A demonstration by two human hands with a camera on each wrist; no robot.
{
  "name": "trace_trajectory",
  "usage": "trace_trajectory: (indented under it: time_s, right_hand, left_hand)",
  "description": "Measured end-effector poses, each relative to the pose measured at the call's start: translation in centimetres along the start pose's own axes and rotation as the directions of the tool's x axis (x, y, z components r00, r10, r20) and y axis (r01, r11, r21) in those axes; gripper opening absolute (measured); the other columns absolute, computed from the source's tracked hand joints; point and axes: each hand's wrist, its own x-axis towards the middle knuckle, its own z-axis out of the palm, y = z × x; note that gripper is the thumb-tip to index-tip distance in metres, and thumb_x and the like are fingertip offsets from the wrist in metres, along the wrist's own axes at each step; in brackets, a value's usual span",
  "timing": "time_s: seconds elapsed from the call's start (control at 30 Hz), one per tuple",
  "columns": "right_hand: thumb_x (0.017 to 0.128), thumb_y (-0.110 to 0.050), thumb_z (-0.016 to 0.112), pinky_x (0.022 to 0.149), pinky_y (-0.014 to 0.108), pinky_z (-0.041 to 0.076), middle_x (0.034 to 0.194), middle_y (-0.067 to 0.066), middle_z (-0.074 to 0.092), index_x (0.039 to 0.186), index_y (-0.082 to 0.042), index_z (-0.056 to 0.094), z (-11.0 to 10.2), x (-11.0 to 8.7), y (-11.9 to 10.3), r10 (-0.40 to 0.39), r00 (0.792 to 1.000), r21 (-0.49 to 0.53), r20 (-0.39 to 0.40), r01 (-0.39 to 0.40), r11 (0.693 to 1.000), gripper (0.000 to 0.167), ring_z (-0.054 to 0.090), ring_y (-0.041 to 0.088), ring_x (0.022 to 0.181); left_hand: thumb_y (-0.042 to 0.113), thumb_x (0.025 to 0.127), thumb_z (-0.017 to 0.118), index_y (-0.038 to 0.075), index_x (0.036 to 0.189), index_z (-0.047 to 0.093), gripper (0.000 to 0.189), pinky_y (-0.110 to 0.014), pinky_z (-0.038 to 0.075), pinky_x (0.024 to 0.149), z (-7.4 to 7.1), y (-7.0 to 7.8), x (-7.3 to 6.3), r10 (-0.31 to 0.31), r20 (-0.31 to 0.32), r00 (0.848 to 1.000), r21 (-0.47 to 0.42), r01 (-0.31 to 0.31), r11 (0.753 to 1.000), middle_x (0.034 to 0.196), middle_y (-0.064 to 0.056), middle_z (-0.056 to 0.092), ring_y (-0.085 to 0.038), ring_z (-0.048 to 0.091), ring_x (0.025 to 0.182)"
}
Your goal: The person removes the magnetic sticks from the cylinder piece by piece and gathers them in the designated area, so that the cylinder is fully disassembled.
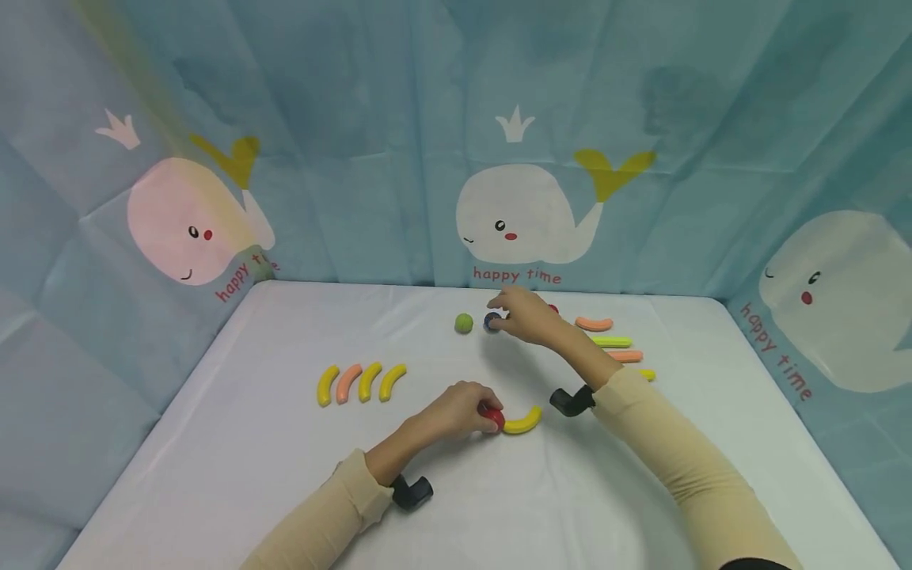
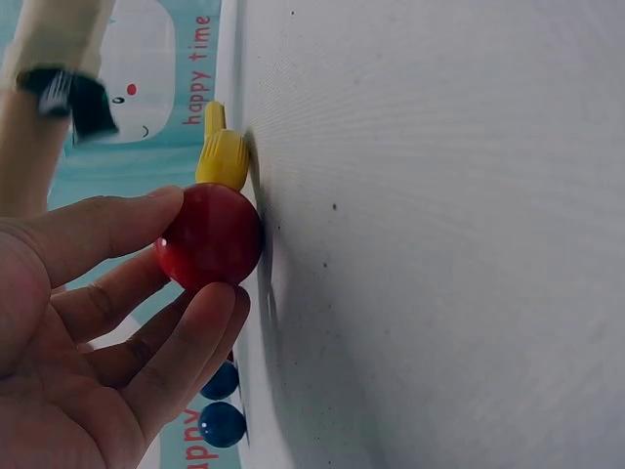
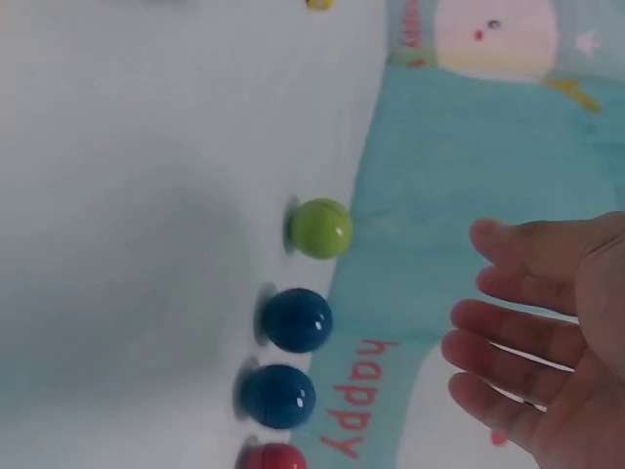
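My left hand point(image 1: 456, 413) pinches a shiny red ball point(image 2: 210, 237) between thumb and fingers, low over the white table. Touching or nearly touching that ball is a yellow toy banana point(image 1: 523, 421), which lies to its right in the head view. My right hand point(image 1: 529, 315) is stretched over the back of the table with loosely spread fingers and an empty palm. Near it, the right wrist view has a green ball point(image 3: 321, 228), a blue ball point(image 3: 297, 320), a second blue ball point(image 3: 278, 396) and another red ball point(image 3: 275, 457) in a line, apart from the fingers.
At the left stands a row of yellow toy bananas point(image 1: 328, 385) with one salmon-coloured curved piece point(image 1: 348, 383) among them. Behind my right forearm lie an orange curved piece point(image 1: 594, 324), a lime stick point(image 1: 614, 342) and an orange stick point(image 1: 627, 356). A blue whale-print curtain point(image 1: 356, 222) borders the table.
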Motion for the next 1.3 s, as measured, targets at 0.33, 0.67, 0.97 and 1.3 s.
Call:
trace_trajectory:
  time_s: [0.33,0.67,0.97,1.3]
  right_hand:
    - [0.087,-0.022,0.073,0.092,0.043,0.055,0.117,0.010,0.069,0.118,-0.008,0.069,0.4,-7.4,0.7,-0.009,0.999,0.063,-0.038,0.011,0.998,0.034,0.065,0.027,0.109]
    - [0.086,-0.018,0.074,0.093,0.043,0.054,0.108,0.006,0.070,0.111,-0.008,0.073,3.8,-12.0,-0.3,-0.064,0.997,0.066,0.036,0.062,0.996,0.027,0.065,0.024,0.105]
    - [0.080,-0.012,0.078,0.081,0.026,0.055,0.092,-0.003,0.070,0.097,-0.012,0.077,6.3,-13.1,-0.4,-0.190,0.979,-0.031,0.078,0.193,0.981,0.017,0.059,0.011,0.088]
    - [0.078,-0.013,0.081,0.077,0.022,0.054,0.088,-0.003,0.067,0.096,-0.012,0.077,6.8,-13.0,-0.6,-0.213,0.976,-0.119,0.053,0.218,0.969,0.019,0.053,0.008,0.082]
  left_hand:
    - [0.018,0.083,0.077,0.013,0.110,0.072,0.028,-0.023,0.049,0.078,0.0,-0.2,0.2,0.007,0.005,1.000,-0.003,-0.007,1.000,0.097,0.003,0.069,-0.009,0.055,0.085]
    - [0.018,0.083,0.077,0.013,0.110,0.072,0.028,-0.024,0.049,0.080,0.0,0.0,0.1,0.008,-0.003,1.000,0.020,-0.008,1.000,0.100,0.002,0.069,-0.009,0.055,0.086]
    - [0.017,0.083,0.077,0.013,0.109,0.072,0.026,-0.025,0.050,0.080,0.0,0.0,0.1,-0.003,-0.006,1.000,-0.004,0.003,1.000,0.100,0.002,0.069,-0.009,0.055,0.087]
    - [0.016,0.083,0.077,0.012,0.108,0.072,0.026,-0.024,0.050,0.078,0.2,-0.2,0.2,0.007,-0.010,1.000,-0.014,-0.007,1.000,0.098,0.002,0.070,-0.009,0.055,0.085]
